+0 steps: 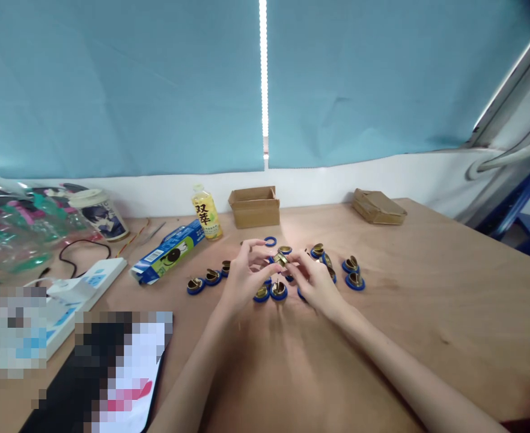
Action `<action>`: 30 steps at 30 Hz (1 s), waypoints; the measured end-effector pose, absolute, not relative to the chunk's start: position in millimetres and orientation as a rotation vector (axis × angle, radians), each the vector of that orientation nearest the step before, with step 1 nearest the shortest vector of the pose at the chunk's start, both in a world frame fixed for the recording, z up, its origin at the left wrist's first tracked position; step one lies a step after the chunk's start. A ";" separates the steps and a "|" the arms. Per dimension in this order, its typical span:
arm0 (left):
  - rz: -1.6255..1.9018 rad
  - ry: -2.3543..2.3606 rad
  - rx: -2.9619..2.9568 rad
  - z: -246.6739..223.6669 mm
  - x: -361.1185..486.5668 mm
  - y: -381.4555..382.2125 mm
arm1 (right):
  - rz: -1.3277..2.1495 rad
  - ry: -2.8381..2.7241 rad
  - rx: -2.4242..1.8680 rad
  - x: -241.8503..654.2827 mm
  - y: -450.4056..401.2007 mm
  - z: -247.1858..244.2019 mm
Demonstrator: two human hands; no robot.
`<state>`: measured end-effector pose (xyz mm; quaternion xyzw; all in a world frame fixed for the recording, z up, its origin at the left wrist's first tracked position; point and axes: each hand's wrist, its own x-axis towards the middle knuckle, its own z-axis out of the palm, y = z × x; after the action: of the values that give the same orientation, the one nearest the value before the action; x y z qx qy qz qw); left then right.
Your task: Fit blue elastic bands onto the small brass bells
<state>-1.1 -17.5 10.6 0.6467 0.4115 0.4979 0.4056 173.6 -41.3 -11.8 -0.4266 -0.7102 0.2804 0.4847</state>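
Both hands were on one brass-coloured piece [282,258], up in front of the person, above the tabletop [445,288]: left hand [247,273] pinched it from its left between thumb and fingers, right hand [316,279] gripped its right side with the fingertips. Similar blue-rimmed pieces [278,291] sat just below the grip and spread out to both sides, so little room close in. A blue ring [270,241] lay just beyond the grip. Most space was to the right, past the last pieces to the table's right edge, and toward the person between the forearms. Beyond the grip, an uncovered cardboard box [256,210] stood near the wall; a second, flatter box [379,207] was well off to the far right. Left side tighter: drink bottle [207,213], blue-green carton [170,252], then power strip [89,288]. Fingers covered much of the held piece, so its underside couldn't be made out; the right hand partly hid some pieces behind it. Phone [145,355], near left, was pixelated and cut off by the bottom edge.
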 end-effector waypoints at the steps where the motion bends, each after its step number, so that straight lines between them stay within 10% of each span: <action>1: 1.258 1.059 1.625 10.4 0.1 -17.8 | 0.672 -1.740 -1.046 173.2 -42.1 -12.5; 30: 1.215 0.888 1.574 13.4 9.7 -22.1 | 0.567 -1.734 -1.089 178.3 -43.5 1.5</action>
<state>9.7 -22.1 13.4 0.6405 0.3612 0.4944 0.4635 178.3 -43.5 1.5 -0.4475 -0.7130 0.2330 0.4869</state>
